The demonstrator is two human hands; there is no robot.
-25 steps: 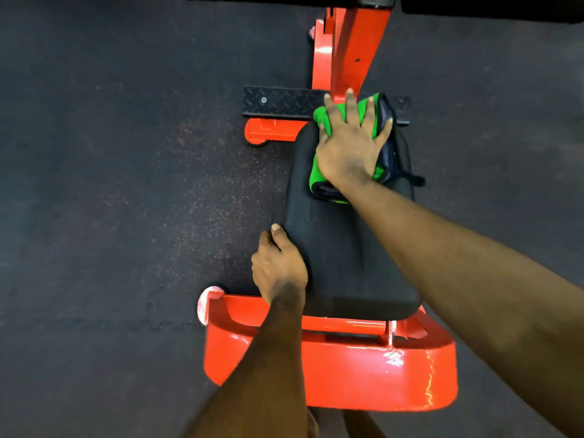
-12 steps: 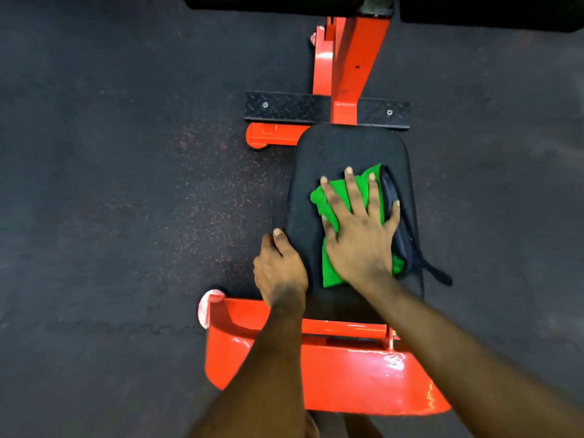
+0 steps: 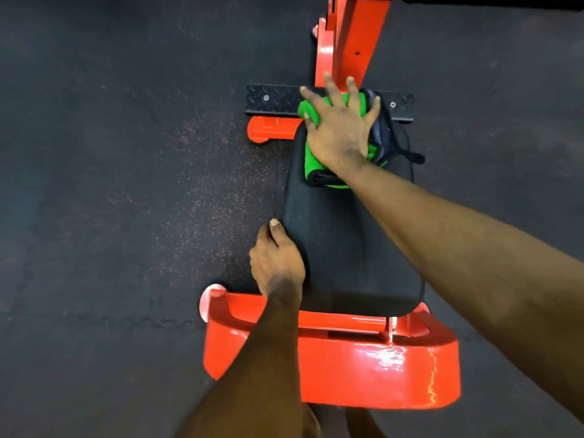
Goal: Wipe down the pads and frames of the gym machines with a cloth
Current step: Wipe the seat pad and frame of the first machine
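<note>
Head view, looking down.

- Right hand (image 3: 339,131): upper centre of the frame, palm down, fingers straight and splayed. It grips nothing and presses flat on the cloth (image 3: 313,164).
- Cloth: green with a dark layer, folded, at the top end of the black pad (image 3: 347,248). It lies directly under the palm. Green shows between the fingers, left of the hand and below the heel of the palm. The dark layer sticks out to the right, with a cord hanging over the pad's right edge.
- Fingertips reach past the pad's top end, over the black tread plate (image 3: 271,101).
- Left hand (image 3: 276,263): centre of the frame, clasping the pad's left edge, thumb on top, fingers curled under and hidden.
- Orange frame (image 3: 331,368): below the pad, glossy.
- Orange upright (image 3: 357,36): top of the frame.
- Floor (image 3: 110,184): dark, speckled.
</note>
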